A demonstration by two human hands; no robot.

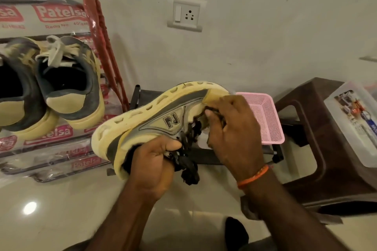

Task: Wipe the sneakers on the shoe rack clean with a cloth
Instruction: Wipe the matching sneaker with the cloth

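Holding a cream and grey sneaker [155, 120] in mid-air, sole turned up and away, above a glossy pale tiled floor [51, 206]. Left hand [155, 161] has its grip curled round the heel collar, thumb lying along the side panel. Right hand [230, 128] has its grip closed on a dark crumpled cloth [189, 167] against the lace area near the toe; the cloth hangs below, ragged, between the two hands. An orange thread band [253, 176] circles the right wrist.

Sole: thick, foam-like, yellowed, with a row of oval cut-outs along the edge. Side panel: suede-like grey with a stitched dark "N" logo.

Left: a second pair of sneakers [51, 87], same cream and dark grey, white laces, heels toward the camera, sitting on the shoe rack [61, 149]. Rack still wrapped in clear plastic printed "Patelsa" in white on red, with "Regd No" beneath; red uprights lean against the wall.

Behind the held shoe: a pink perforated plastic basket [267, 116] on a dark frame. Right: a brown plastic stool [306, 128] carrying a clear lidded box [350, 124] with a printed label, unreadable.

Wall [265, 26]: plain off-white, scuffed, with a white switch-and-socket plate [186, 13].
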